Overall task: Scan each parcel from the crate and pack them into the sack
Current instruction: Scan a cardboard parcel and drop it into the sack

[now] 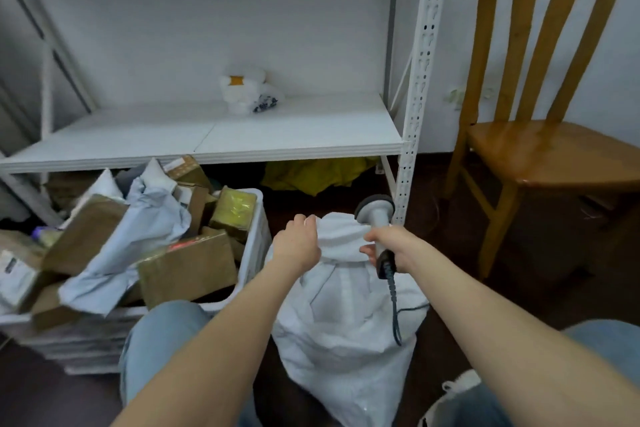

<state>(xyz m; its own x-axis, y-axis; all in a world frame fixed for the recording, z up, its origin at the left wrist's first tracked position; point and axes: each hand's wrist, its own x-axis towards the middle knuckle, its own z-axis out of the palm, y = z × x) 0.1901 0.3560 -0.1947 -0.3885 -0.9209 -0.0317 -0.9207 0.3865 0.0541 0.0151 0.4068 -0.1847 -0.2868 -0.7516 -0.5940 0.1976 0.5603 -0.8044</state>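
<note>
My L hand (pixel 298 243) grips sack (pixel 341 329) mouth; R hand (pixel 389 248) holds scanner (pixel 375 215), fingers (pixel 367 250) also on rim. Prob. pulling mouth open for parcels (pixel 187 267); crate (pixel 258 246) full, just beside.

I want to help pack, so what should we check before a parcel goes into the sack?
1. Left hand has a grip on the sack top: ok.
2. Right hand holds the scanner: ok.
3. Sack mouth open wide: not ok, its top is bunched between both hands.
4. Parcels waiting in the crate: ok, plenty.
5. A hand free to pick one up: not ok, both are busy.
</note>
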